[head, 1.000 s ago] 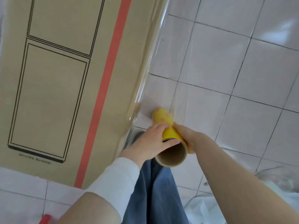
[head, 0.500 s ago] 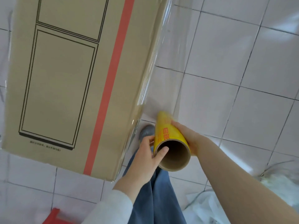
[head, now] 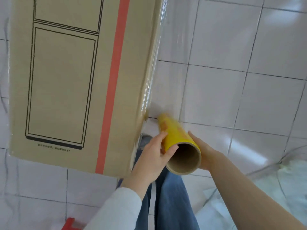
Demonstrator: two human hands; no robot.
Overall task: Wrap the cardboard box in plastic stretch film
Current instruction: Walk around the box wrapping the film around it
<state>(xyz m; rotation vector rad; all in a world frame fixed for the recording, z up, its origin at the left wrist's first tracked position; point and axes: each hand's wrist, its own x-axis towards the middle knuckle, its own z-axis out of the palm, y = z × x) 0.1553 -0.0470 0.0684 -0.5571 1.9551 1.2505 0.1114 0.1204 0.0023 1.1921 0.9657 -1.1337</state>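
A tall cardboard box (head: pixel 69 80) with a red stripe and black line drawings fills the upper left. Clear stretch film (head: pixel 167 72) runs down its right edge and out to a yellow roll of film (head: pixel 176 138) with a brown cardboard core, held just right of the box's lower corner. My left hand (head: pixel 152 156) grips the roll's near end from the left, thumb at the core's rim. My right hand (head: pixel 201 151) cups the roll from the right, its fingers partly hidden behind it.
The floor is white tile (head: pixel 232 47). My blue-jeaned legs (head: pixel 167 201) stand below the roll, with a shoe (head: pixel 145 140) by the box corner. Crumpled clear plastic (head: pixel 282 188) lies at the lower right. A red object (head: pixel 70 224) shows at the bottom edge.
The roll has tipped so its open end faces me more, and my left hand has shifted from over the top to its left side. The view has moved, showing more of the box's lower edge.
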